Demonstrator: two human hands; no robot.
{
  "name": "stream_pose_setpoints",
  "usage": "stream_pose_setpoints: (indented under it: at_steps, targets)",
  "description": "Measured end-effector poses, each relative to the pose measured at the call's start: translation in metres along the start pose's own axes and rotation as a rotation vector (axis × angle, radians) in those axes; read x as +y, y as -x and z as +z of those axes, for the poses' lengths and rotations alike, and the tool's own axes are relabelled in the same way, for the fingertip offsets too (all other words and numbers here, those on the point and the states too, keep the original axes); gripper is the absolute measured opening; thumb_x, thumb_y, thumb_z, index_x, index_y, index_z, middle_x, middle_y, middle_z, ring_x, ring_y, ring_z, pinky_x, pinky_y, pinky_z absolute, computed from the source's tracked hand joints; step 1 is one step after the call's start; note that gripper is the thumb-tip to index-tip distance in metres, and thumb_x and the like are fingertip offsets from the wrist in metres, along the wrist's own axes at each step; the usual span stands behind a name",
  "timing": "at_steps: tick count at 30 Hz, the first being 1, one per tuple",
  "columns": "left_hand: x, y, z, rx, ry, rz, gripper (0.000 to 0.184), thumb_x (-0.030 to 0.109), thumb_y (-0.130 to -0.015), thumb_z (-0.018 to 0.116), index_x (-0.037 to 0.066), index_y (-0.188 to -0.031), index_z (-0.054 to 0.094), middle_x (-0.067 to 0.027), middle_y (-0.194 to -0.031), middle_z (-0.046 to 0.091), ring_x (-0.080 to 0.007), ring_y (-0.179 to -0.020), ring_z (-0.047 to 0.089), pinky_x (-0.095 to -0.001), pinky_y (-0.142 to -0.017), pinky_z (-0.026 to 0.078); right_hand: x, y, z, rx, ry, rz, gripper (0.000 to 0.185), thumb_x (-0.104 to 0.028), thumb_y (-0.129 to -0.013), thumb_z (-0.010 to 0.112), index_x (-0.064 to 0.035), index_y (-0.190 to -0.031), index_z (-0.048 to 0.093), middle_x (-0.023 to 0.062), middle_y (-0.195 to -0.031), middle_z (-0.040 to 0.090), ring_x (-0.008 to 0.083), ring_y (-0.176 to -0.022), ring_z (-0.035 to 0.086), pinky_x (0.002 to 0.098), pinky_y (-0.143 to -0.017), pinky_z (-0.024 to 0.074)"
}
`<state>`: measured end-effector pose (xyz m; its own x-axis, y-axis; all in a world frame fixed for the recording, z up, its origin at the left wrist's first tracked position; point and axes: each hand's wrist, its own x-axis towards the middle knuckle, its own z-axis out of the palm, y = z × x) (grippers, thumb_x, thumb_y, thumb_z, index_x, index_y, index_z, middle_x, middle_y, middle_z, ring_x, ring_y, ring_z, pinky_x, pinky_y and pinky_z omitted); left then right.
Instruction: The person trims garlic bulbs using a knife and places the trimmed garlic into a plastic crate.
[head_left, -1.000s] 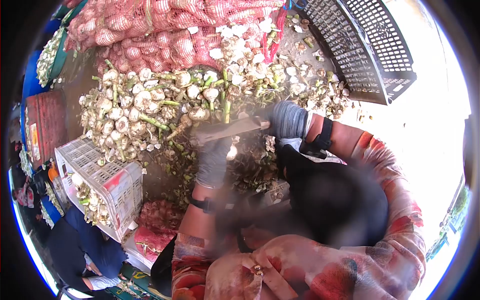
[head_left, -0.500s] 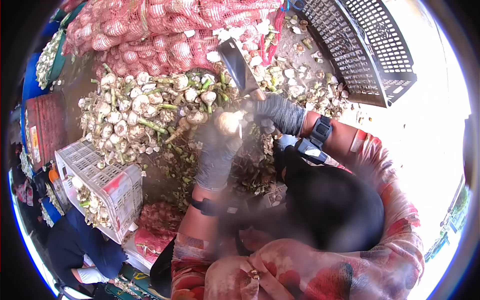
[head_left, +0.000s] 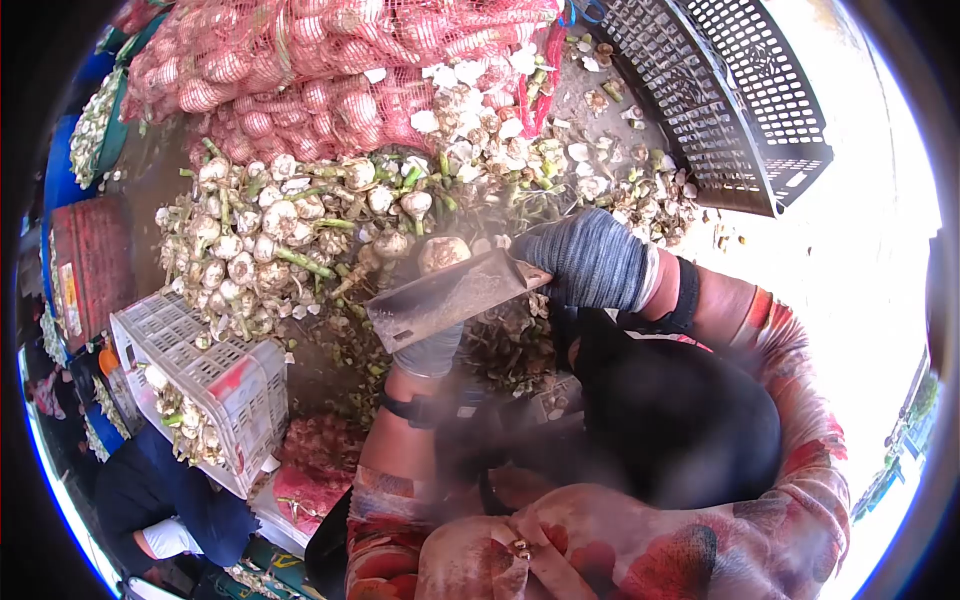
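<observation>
My right hand (head_left: pixel 585 260), in a grey knit glove, is closed on the handle end of a cleaver (head_left: pixel 455 297). The broad, dirty blade points left and lies across the view over my left hand (head_left: pixel 432 352), also gloved in grey. A pale garlic bulb (head_left: pixel 443 252) shows just beyond the blade's upper edge, held by the left hand, whose fingers are mostly hidden. Whether the blade touches the bulb I cannot tell. Beyond and to the left is a heap of garlic bulbs (head_left: pixel 270 225) with cut green stems.
Red mesh sacks of garlic (head_left: pixel 290 70) are stacked at the back. A black plastic crate (head_left: pixel 740 100) stands at the back right. A white crate (head_left: pixel 225 360) with garlic is at the left. A co-worker (head_left: pixel 165 500) bends at the lower left. Peelings (head_left: pixel 620 180) litter the floor.
The cleaver has swung from pointing up and away to lying leftward across my left hand. My right hand has turned with it, and the left hand still holds the bulb.
</observation>
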<state>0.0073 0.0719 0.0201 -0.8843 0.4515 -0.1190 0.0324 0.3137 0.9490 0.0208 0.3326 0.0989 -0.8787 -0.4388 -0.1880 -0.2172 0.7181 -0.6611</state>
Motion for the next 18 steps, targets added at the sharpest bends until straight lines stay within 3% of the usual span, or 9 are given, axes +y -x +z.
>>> stream_pose_setpoints:
  at_steps: [2, 6, 8, 11, 12, 14, 15, 16, 18]
  targets:
    - [0.006, 0.001, -0.006, -0.008, 0.007, -0.092, 0.046, 0.013, -0.091, 0.063, 0.003, -0.131, 0.044, -0.0078, -0.119, 0.059, -0.015, -0.105, 0.057, -0.0306, -0.095, 0.046, -0.002, 0.0, 0.001, 0.017, 0.019, -0.049, 0.05, -0.014, -0.065, 0.066, -0.0111, -0.114, 0.062, 0.0146, -0.093, 0.066, 0.0344, -0.081, 0.065, 0.0401, -0.071, 0.0523]
    - [-0.044, 0.028, -0.01, -0.102, 0.569, -0.259, 0.042, 0.011, -0.09, 0.063, -0.001, -0.128, 0.052, -0.0123, -0.123, 0.059, -0.0197, -0.107, 0.059, -0.032, -0.095, 0.046, -0.005, 0.0, 0.004, 0.076, 0.121, -0.162, 0.034, -0.012, -0.074, 0.061, -0.0127, -0.108, 0.058, 0.0109, -0.077, 0.064, 0.033, -0.071, 0.065, 0.0438, -0.057, 0.0507]
    - [-0.106, 0.04, -0.028, -0.128, -0.082, -0.149, 0.036, 0.022, -0.096, 0.054, 0.005, -0.127, 0.052, -0.0111, -0.127, 0.057, -0.0199, -0.115, 0.055, -0.0338, -0.1, 0.043, 0.002, -0.004, 0.013, 0.065, 0.174, -0.159, 0.034, -0.012, -0.075, 0.06, -0.0124, -0.109, 0.058, 0.0106, -0.076, 0.063, 0.0329, -0.07, 0.065, 0.0439, -0.056, 0.0505]
    - [-0.108, 0.047, -0.024, -0.133, 0.105, -0.187, 0.035, 0.018, -0.095, 0.057, 0.004, -0.127, 0.053, -0.0109, -0.125, 0.059, -0.0198, -0.113, 0.057, -0.0334, -0.096, 0.045, 0.021, -0.008, 0.033, 0.149, 0.139, -0.194, 0.027, -0.013, -0.077, 0.059, -0.0118, -0.104, 0.057, 0.0101, -0.074, 0.062, 0.0324, -0.07, 0.065, 0.043, -0.055, 0.0505]
    - [-0.09, 0.041, -0.021, -0.136, 0.104, -0.187, 0.035, 0.018, -0.095, 0.057, 0.004, -0.127, 0.053, -0.0109, -0.125, 0.059, -0.0198, -0.113, 0.057, -0.0334, -0.096, 0.045, 0.023, -0.01, 0.033, 0.151, 0.139, -0.192, 0.027, -0.013, -0.077, 0.059, -0.0118, -0.104, 0.057, 0.0101, -0.074, 0.062, 0.0324, -0.07, 0.065, 0.043, -0.055, 0.0505]
    - [0.002, 0.013, -0.016, -0.213, -0.177, 0.19, 0.035, 0.009, -0.085, 0.066, 0.0, -0.117, 0.057, -0.0134, -0.113, 0.064, -0.0201, -0.099, 0.063, -0.0307, -0.081, 0.052, 0.028, -0.013, 0.032, 0.124, 0.15, -0.159, 0.021, -0.014, -0.078, 0.06, -0.0115, -0.099, 0.058, 0.011, -0.075, 0.063, 0.0321, -0.07, 0.066, 0.0426, -0.057, 0.051]
    - [0.058, -0.009, -0.009, -0.093, -0.109, -0.084, 0.034, 0.007, -0.078, 0.071, 0.002, -0.109, 0.056, -0.0099, -0.1, 0.064, -0.0196, -0.087, 0.063, -0.0307, -0.074, 0.052, 0.044, -0.018, 0.041, 0.132, 0.093, 0.0, 0.017, -0.015, -0.079, 0.06, -0.0113, -0.095, 0.059, 0.0131, -0.075, 0.064, 0.0335, -0.071, 0.066, 0.0435, -0.059, 0.0512]
    - [0.069, -0.005, -0.009, -0.088, -0.014, -0.022, 0.039, 0.006, -0.073, 0.074, 0.003, -0.107, 0.054, -0.0066, -0.091, 0.061, -0.0175, -0.08, 0.059, -0.031, -0.072, 0.051, 0.068, -0.024, 0.037, 0.055, 0.233, 0.282, 0.016, -0.018, -0.08, 0.061, -0.011, -0.095, 0.06, 0.015, -0.074, 0.065, 0.0351, -0.072, 0.066, 0.0446, -0.061, 0.0513]
    - [0.097, 0.006, -0.027, -0.109, -0.036, 0.029, 0.053, 0.006, -0.077, 0.073, 0.007, -0.122, 0.045, -0.0063, -0.102, 0.059, -0.0156, -0.089, 0.058, -0.0298, -0.082, 0.049, 0.114, -0.013, 0.046, 0.026, 0.283, 0.407, 0.026, -0.029, -0.082, 0.063, -0.0101, -0.101, 0.06, 0.0169, -0.072, 0.065, 0.037, -0.072, 0.065, 0.0454, -0.064, 0.0512]
